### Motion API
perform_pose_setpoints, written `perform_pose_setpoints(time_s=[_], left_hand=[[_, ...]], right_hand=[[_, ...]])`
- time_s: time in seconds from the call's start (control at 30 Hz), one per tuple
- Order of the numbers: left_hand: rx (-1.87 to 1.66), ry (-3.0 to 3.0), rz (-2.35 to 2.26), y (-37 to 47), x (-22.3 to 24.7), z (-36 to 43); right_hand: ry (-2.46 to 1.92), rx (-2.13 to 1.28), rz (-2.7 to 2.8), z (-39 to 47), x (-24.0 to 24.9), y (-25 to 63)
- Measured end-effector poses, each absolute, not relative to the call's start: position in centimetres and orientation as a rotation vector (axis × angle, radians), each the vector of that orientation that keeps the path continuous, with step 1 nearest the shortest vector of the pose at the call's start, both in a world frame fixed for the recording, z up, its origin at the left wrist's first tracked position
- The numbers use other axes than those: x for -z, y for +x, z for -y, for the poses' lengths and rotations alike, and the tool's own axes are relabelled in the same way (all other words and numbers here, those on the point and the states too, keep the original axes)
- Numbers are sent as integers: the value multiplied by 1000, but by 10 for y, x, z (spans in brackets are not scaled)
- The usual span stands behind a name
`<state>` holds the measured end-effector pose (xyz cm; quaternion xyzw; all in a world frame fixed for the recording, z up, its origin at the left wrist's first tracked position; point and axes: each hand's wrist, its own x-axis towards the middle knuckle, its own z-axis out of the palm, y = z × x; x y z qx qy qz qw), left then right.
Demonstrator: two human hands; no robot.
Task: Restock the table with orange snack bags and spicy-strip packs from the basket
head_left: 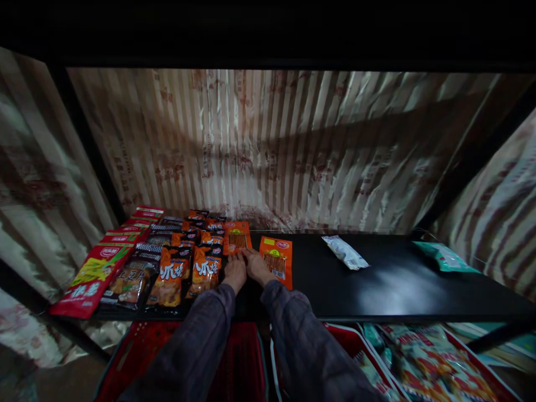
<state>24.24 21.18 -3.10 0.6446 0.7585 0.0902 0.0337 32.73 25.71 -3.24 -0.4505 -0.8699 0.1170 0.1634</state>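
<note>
An orange snack packet [237, 237] with a clear window lies at the back of the black shelf [310, 290]. At its near edge, my left hand [235, 272] and my right hand [255, 264] are close together, fingertips on the packet's lower edge. Both hands look closed on that edge, though the fingertips are partly hidden. Just right of my right hand lies a second orange packet [277, 259] of the same kind, partly covered by my hand and wrist. Left of my left hand are orange-and-black snack bags [205, 273] in rows.
Dark snack bags [133, 277] and red bags [94, 273] fill the shelf's left end. A white packet [345, 252] and a green packet [447, 257] lie to the right. Below stand a red basket [240, 363] and a crate of bags [439, 363]. Striped sheeting [251, 151] hangs behind.
</note>
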Motion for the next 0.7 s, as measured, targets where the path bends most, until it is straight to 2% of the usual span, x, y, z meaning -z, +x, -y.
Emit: perform_pose_setpoints(time_s=[0.13,0.37,0.7], left_hand=[[-242,2021,-2284,239,40,-209],[-255,2027,-2266,236,42,-202],[-300,1931,-2260,241,31,-201]], right_hand=[[-1305,-306,2543,-270,37,319],[-1679,-251,2359,-290,37,308],[-1756,-334,2309,-299,35,301]])
